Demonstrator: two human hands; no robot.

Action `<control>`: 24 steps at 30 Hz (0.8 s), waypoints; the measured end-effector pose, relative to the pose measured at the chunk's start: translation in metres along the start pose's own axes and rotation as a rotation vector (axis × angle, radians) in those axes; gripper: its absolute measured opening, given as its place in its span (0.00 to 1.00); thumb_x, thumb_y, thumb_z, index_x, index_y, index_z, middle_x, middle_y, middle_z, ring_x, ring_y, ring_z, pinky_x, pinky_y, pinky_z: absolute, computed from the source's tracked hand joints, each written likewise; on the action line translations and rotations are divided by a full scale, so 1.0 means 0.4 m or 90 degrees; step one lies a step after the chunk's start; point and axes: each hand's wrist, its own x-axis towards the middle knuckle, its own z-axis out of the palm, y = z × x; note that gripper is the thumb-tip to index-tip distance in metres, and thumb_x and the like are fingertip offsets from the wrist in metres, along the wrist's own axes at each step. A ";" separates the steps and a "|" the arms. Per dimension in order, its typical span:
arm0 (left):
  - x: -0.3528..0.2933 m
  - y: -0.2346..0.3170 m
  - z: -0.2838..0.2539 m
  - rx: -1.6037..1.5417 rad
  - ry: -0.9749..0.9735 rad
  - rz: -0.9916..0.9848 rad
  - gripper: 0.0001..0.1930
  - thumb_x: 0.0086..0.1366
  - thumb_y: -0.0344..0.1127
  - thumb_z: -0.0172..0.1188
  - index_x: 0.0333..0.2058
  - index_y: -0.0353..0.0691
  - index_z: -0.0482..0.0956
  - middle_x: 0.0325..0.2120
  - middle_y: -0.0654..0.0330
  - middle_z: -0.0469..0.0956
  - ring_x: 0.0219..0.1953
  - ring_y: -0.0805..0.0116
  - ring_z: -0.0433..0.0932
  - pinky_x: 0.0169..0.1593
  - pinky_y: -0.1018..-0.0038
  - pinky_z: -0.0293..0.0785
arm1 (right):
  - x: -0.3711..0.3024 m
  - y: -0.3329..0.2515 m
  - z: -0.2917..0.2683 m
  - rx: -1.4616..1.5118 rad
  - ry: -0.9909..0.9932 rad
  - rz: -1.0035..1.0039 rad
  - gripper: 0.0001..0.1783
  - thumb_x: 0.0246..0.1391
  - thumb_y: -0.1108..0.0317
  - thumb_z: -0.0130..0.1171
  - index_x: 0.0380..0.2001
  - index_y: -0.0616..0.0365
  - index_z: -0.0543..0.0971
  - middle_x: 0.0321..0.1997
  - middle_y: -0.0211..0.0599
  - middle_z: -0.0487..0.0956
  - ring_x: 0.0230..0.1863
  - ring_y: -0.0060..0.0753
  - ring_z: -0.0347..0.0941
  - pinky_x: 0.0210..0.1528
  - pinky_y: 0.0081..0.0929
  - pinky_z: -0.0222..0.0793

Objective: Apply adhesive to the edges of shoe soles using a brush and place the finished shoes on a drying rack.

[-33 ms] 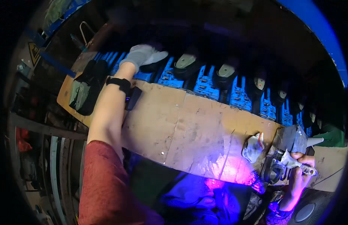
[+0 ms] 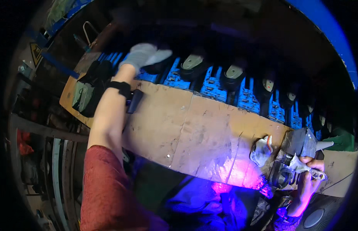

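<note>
My left hand (image 2: 144, 54), in a grey glove, reaches over the far edge of the bench to a black piece (image 2: 157, 69) in the row of blue racks. Its thumb points right; the other fingers are blurred and lost in the dark, so their grip does not show. At the far right my bare right hand (image 2: 315, 164) is closed on a silvery piece with a looped end (image 2: 319, 174). A crumpled whitish scrap (image 2: 298, 164) lies against its fingers, beside a grey tape-wrapped block (image 2: 299, 143).
Blue racks (image 2: 213, 85) line the far edge, with black shoe-like pieces topped by olive plates (image 2: 233, 72) between them. Another black shoe-like piece (image 2: 84, 96) sits at the left end. A whitish rag (image 2: 261, 151) lies on the cardboard-covered bench (image 2: 159, 123). Metal frames stand at left.
My left hand and forearm have shifted slightly left. My right hand and the silvery piece stay nearly where they were.
</note>
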 end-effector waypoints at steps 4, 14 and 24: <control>-0.146 -0.238 -0.066 -0.002 0.227 -0.109 0.46 0.52 0.74 0.60 0.49 0.30 0.79 0.46 0.38 0.80 0.50 0.43 0.80 0.54 0.57 0.74 | -0.030 0.013 -0.021 0.050 0.003 0.003 0.25 0.61 0.50 0.63 0.46 0.57 0.67 0.48 0.44 0.75 0.50 0.32 0.71 0.56 0.33 0.65; -0.439 -0.313 0.050 0.121 0.055 -0.005 0.58 0.42 0.60 0.75 0.65 0.30 0.59 0.52 0.33 0.72 0.55 0.36 0.73 0.57 0.53 0.72 | -0.163 0.038 -0.109 0.084 0.135 0.070 0.06 0.69 0.68 0.53 0.43 0.56 0.69 0.39 0.46 0.81 0.36 0.32 0.77 0.39 0.30 0.75; -0.643 0.052 -0.002 0.136 -0.102 0.075 0.66 0.38 0.53 0.75 0.74 0.50 0.45 0.52 0.35 0.72 0.55 0.39 0.75 0.58 0.56 0.71 | -0.173 0.115 -0.100 -0.306 0.073 -0.075 0.07 0.60 0.73 0.62 0.39 0.62 0.77 0.34 0.39 0.81 0.32 0.29 0.79 0.36 0.25 0.72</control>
